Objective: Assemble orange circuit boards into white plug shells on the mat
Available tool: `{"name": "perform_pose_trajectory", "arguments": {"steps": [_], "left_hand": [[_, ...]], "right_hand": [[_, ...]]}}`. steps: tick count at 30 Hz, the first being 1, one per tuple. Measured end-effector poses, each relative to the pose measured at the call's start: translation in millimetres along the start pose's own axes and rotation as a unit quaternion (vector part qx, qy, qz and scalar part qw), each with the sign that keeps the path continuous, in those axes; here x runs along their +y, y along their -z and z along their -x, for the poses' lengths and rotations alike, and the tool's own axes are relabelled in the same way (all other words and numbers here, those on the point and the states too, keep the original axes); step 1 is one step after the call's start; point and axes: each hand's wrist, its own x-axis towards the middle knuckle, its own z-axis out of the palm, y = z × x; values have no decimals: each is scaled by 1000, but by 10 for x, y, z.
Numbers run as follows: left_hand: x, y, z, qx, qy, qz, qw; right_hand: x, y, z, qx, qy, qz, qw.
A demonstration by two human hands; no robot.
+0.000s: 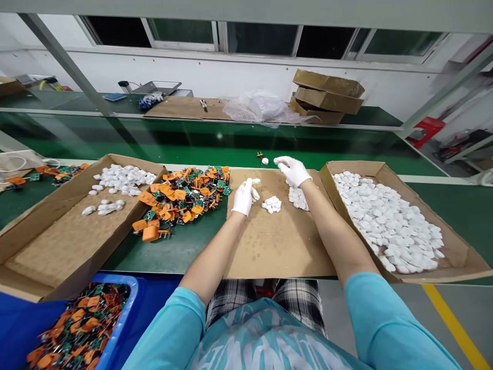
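Observation:
Both my hands wear white gloves above a flat cardboard sheet (277, 241). My left hand (244, 197) is at the sheet's left side with its fingers curled in; whatever they may hold blends with the white glove. My right hand (293, 171) is over the sheet's far edge, fingers stretched out to the left, with nothing visible in them. Just left of its fingertips lie a white piece (265, 161) and a small orange part (260, 154) on the green bench. Between my hands sits a small pile of white pieces (271, 204). Another white pile (298, 197) is partly hidden under my right forearm.
Orange parts with green circuit boards (185, 195) are heaped left of the sheet. A cardboard tray (50, 246) at left and another tray (468, 252) at right contain white pieces. A blue bin (133, 303) below holds more orange parts. Boxes (327, 95) stand on the back shelf.

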Motion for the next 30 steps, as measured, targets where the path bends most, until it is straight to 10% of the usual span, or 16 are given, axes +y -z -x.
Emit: {"name": "perform_pose_trajectory", "arguments": {"steps": [10, 21, 30], "left_hand": [[-89, 7, 18, -15, -84, -168, 982], [-106, -37, 114, -166, -127, -333, 919], [-131, -46, 108, -142, -23, -203, 969]], "right_hand": [[-269, -67, 846, -161, 17, 79, 984], [-349, -155, 800, -98, -66, 72, 990], [-245, -117, 898, -56, -45, -222, 972]]}}
